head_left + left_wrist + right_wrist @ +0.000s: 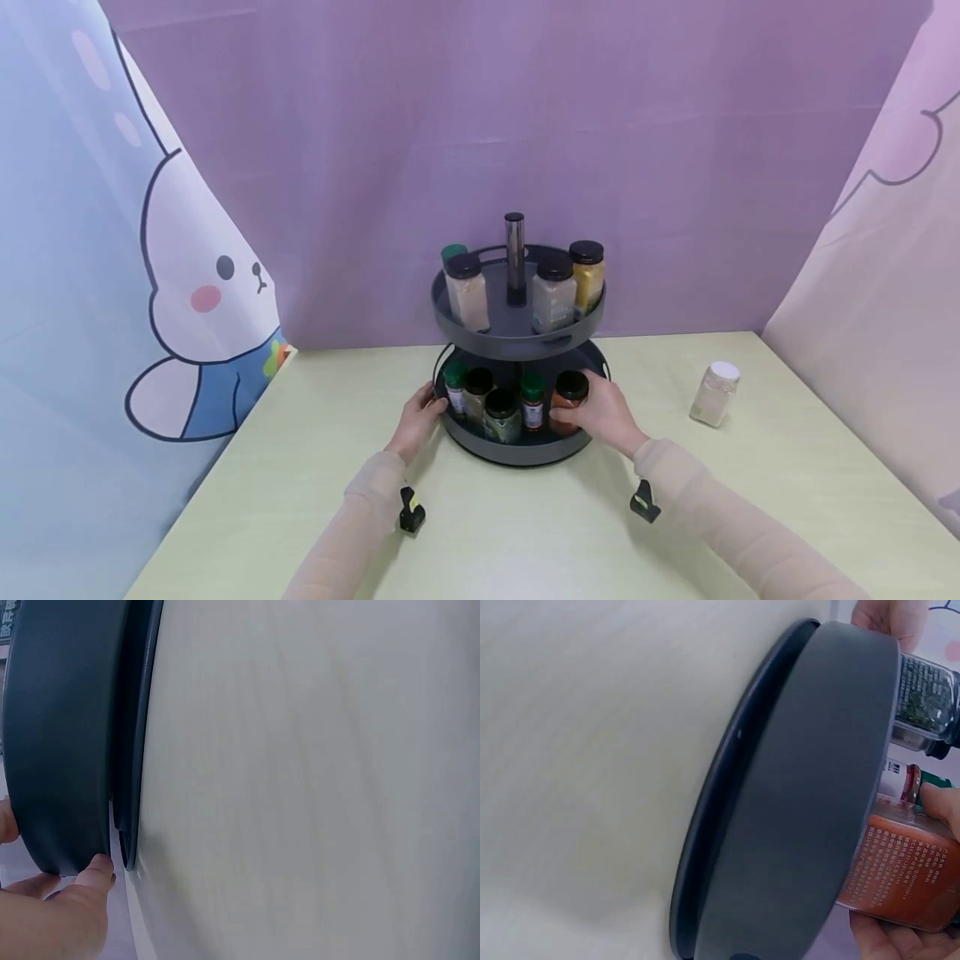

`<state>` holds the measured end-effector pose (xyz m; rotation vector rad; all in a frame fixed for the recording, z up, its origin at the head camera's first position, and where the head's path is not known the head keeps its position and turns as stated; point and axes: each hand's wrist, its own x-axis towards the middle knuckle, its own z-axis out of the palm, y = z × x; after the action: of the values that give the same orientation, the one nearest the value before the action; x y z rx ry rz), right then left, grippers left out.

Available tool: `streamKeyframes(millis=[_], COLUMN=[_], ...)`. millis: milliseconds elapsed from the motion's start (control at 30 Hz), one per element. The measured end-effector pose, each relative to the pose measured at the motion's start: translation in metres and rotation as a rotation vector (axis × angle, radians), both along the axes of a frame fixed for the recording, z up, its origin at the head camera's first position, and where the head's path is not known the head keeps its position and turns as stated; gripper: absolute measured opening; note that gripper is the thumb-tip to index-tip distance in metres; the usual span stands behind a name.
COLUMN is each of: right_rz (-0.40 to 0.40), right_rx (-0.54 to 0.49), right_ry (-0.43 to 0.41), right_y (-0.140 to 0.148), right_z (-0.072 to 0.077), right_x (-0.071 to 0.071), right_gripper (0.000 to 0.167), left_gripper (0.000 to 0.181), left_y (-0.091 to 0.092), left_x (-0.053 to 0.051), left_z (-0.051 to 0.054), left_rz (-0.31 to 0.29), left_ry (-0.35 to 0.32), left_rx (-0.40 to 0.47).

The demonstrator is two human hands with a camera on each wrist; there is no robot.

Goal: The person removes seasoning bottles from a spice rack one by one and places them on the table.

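Note:
A dark grey two-tier turntable rack (pixel 517 454) stands on the table, carrying spice jars on both tiers. My left hand (pixel 416 422) grips the lower tier's rim at its left side, with the fingertips on the outer wall in the left wrist view. At the right of that tier, my right hand (pixel 606 417) holds a square spice jar (pixel 907 870) of orange-red powder with a black lid, fingers on opposite sides. Beside it stand a small green-capped bottle (pixel 532 402), a jar of green herbs (pixel 502 423) and other jars.
On the upper tier (pixel 480 337) are a pale jar (pixel 468 300), a greyish jar (pixel 553 300), a yellow jar (pixel 588 279) and a green-capped one. A white-lidded jar (pixel 715 396) stands on the table (pixel 337 400) to the right. Printed curtains surround the table.

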<state>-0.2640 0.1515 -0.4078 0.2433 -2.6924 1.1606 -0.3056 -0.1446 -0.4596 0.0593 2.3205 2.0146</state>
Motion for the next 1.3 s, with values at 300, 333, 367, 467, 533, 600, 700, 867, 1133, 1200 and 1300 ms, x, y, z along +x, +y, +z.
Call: streamKeyframes(millis=[300, 333, 367, 467, 533, 600, 700, 867, 1133, 1200, 1300], right_rz=[-0.010, -0.013, -0.017, -0.023, -0.020, -0.019, -0.019, -0.031, -0.054, -0.057, -0.065], right_rx=[0.025, 0.026, 0.025, 0.017, 0.017, 0.014, 0.012, 0.000, 0.009, 0.014, 0.020], right_ry=[-0.002, -0.004, -0.006, -0.007, 0.004, 0.011, 0.019, 0.009, -0.002, 0.005, 0.016], right_y=[0.004, 0.005, 0.005, 0.007, 0.009, 0.010, 0.012, 0.015, 0.023, 0.025, 0.029], right_z=[0.011, 0.012, 0.014, 0.017, 0.020, 0.021, 0.023, 0.026, 0.029, 0.030, 0.031], right_x=[-0.003, -0.003, -0.004, -0.005, -0.005, -0.005, -0.005, -0.004, -0.003, -0.002, -0.001], right_gripper=[0.048, 0.048, 0.048, 0.047, 0.046, 0.045, 0.045, 0.047, 0.049, 0.049, 0.049], left_gripper=[0.057, 0.057, 0.057, 0.057, 0.057, 0.057, 0.057, 0.057, 0.056, 0.056, 0.056], left_y=[-0.001, -0.001, -0.001, -0.001, 0.000, -0.001, 0.000, 0.000, 0.001, 0.001, 0.002], left_x=[-0.002, -0.002, -0.002, -0.002, -0.002, -0.002, -0.002, -0.002, -0.001, -0.001, -0.001], left_z=[-0.002, -0.002, -0.002, -0.002, -0.002, -0.003, -0.002, -0.002, -0.001, -0.001, -0.001], left_rz=[0.011, 0.010, 0.011, 0.008, 0.007, 0.007, 0.007, 0.010, 0.011, 0.012, 0.018], left_ry=[-0.006, -0.005, -0.008, -0.008, -0.009, -0.009, -0.007, -0.003, 0.008, 0.011, 0.009], left_rx=[-0.021, -0.017, -0.013, -0.007, -0.004, -0.007, -0.008, -0.005, -0.001, -0.003, -0.007])
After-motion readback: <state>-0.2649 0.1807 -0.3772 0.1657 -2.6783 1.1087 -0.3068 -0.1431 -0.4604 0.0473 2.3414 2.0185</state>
